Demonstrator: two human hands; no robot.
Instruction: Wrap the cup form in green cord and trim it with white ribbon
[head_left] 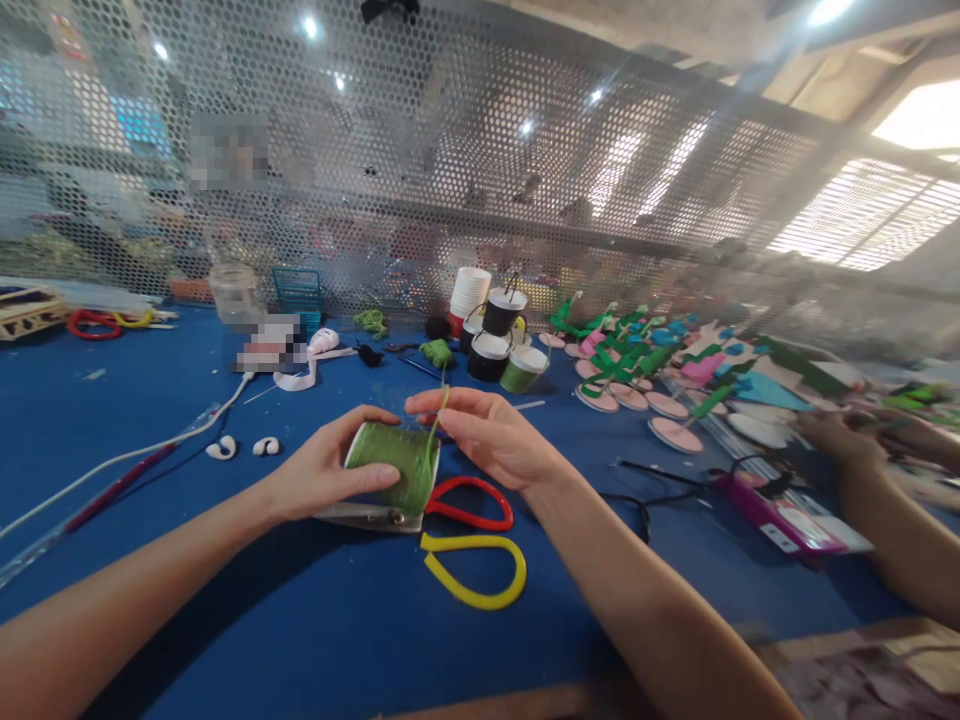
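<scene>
My left hand (326, 470) is closed around a cup (397, 462) lying on its side, its wall wrapped in green yarn. Between the thumb and fingers of my right hand (499, 435) runs a strand of green yarn (433, 432), at the cup's right end. The strand leads up toward a small green yarn ball (436, 352) behind the hands. Just below the cup lies a pair of scissors (397, 518) with one red and one yellow handle; the cup and my left hand hide part of its blades.
Behind stand yarn-wrapped cups (489, 357) and a stack of white cups (470, 292). At right are several green craft pieces on pink discs (673, 435), a purple device (780, 515) and another person's arm (870, 500). A white cable (150, 447) and earbuds (266, 446) lie left.
</scene>
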